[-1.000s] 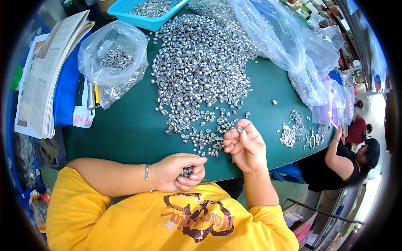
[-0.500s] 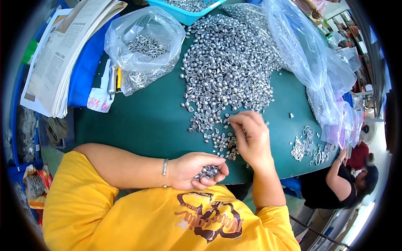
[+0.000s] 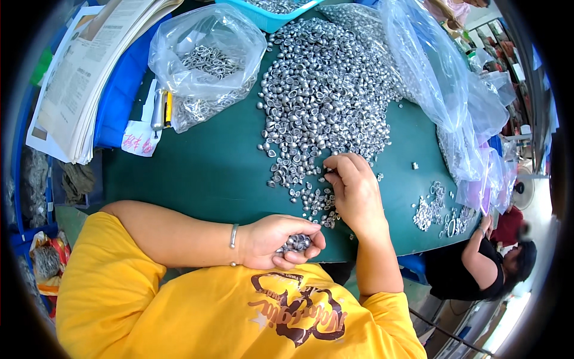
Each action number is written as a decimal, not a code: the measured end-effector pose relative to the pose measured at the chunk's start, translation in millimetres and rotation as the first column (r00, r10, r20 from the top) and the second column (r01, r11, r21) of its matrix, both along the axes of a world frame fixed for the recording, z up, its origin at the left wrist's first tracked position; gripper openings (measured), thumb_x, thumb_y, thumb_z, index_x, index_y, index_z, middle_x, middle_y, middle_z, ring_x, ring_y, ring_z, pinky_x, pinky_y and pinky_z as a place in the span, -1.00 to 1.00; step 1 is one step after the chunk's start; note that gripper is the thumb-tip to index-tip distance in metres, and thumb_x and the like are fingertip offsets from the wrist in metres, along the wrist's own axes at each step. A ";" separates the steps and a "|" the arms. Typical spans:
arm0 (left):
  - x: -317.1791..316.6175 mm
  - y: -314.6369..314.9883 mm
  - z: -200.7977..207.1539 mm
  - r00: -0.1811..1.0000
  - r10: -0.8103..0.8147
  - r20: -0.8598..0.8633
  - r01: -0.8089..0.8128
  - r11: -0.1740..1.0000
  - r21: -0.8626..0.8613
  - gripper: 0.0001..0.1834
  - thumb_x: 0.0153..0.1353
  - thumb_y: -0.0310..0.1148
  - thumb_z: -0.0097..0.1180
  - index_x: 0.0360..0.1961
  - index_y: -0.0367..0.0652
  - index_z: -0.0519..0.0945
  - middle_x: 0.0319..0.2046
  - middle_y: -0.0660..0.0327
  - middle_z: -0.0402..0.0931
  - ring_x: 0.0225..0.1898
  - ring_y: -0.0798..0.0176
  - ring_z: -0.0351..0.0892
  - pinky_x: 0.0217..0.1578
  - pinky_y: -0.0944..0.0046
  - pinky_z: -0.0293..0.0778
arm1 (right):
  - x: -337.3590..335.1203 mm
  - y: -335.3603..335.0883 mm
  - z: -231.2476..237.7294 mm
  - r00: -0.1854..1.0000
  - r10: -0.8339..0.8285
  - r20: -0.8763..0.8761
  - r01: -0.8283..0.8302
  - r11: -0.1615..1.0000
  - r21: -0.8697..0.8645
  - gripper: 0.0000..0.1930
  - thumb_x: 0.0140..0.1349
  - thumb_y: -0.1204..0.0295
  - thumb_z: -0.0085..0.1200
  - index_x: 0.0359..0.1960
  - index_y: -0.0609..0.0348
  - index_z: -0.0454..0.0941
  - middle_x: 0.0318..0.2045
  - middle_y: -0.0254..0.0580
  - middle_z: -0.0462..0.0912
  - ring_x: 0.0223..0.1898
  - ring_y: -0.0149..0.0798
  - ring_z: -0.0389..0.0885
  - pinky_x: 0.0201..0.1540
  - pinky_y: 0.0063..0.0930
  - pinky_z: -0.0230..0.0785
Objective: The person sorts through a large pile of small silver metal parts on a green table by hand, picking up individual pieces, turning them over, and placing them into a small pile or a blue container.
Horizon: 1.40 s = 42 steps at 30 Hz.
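My left hand (image 3: pixel 281 240) is cupped palm up near the table's front edge, fingers curled round a clump of small silver metal pieces (image 3: pixel 297 243). At the near edge of a big heap of rounded, hollow silver metal pieces (image 3: pixel 326 96), my right hand (image 3: pixel 357 191) reaches down with thumb and forefinger pinched together. Whatever is between those fingertips is hidden or too small to name. A looser patch of the same small pieces (image 3: pixel 315 200) lies just left of my right hand, between it and the heap.
On the green table (image 3: pixel 197 173) stands a clear bag of metal rings (image 3: pixel 209 72). A blue bin (image 3: pixel 128 90) with papers (image 3: pixel 95 78) is at left, a turquoise basket (image 3: pixel 272 21) at the back. Plastic bags (image 3: pixel 430 78) and small metal parts (image 3: pixel 430 209) lie right, near another person (image 3: pixel 472 263).
My right hand has shifted slightly up and left along the heap's near edge, its fingers still pinched. My left hand stays cupped round its pieces, almost unmoved.
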<state>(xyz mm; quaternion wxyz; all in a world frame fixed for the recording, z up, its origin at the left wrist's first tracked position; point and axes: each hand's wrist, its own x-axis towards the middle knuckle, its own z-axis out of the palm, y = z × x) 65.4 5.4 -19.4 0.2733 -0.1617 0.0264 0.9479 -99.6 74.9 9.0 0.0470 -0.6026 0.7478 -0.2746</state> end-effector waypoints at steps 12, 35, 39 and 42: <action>0.7 0.2 0.5 1.000 0.002 -0.003 -0.003 1.000 -0.011 -0.67 0.32 -0.22 -0.31 -0.33 -0.25 0.43 -0.48 0.20 0.31 -0.66 0.45 0.15 -0.74 0.53 0.08 | -20.1 15.9 0.5 0.015 -0.044 0.999 0.076 0.996 0.043 -0.86 0.05 0.76 -0.02 -0.34 0.43 0.52 -0.33 -0.08 0.56 -0.29 -0.18 0.61 -0.25 -0.43 0.55; 1.9 1.3 -2.2 1.000 0.026 -0.012 -0.026 1.000 0.017 -0.62 0.32 -0.18 -0.34 -0.30 -0.26 0.44 -0.45 0.18 0.34 -0.66 0.43 0.18 -0.76 0.53 0.09 | -5.6 -9.4 9.7 0.966 0.201 0.160 -0.216 0.973 0.082 -0.84 -0.05 0.71 0.04 -0.39 0.27 0.50 -0.45 -0.10 0.50 -0.42 -0.06 0.50 -0.35 -0.35 0.36; 0.1 1.1 -3.0 1.000 0.016 -0.014 -0.015 0.999 0.045 -0.63 0.32 -0.19 -0.34 -0.30 -0.25 0.44 -0.45 0.20 0.34 -0.66 0.43 0.18 -0.75 0.53 0.09 | 0.3 -18.3 4.2 0.991 0.106 0.087 -0.111 0.992 0.058 -0.84 -0.04 0.68 0.05 -0.38 0.26 0.50 -0.48 -0.09 0.48 -0.45 -0.04 0.49 -0.39 -0.34 0.36; 0.2 0.5 -0.9 1.000 0.017 0.005 -0.017 0.999 0.039 -0.65 0.31 -0.19 -0.30 -0.30 -0.25 0.43 -0.48 0.22 0.34 -0.66 0.44 0.19 -0.77 0.52 0.07 | 1.7 -21.6 -0.9 0.996 0.079 0.033 -0.080 0.996 0.032 -0.85 -0.05 0.66 0.07 -0.38 0.25 0.49 -0.49 -0.09 0.47 -0.46 -0.03 0.48 -0.38 -0.35 0.35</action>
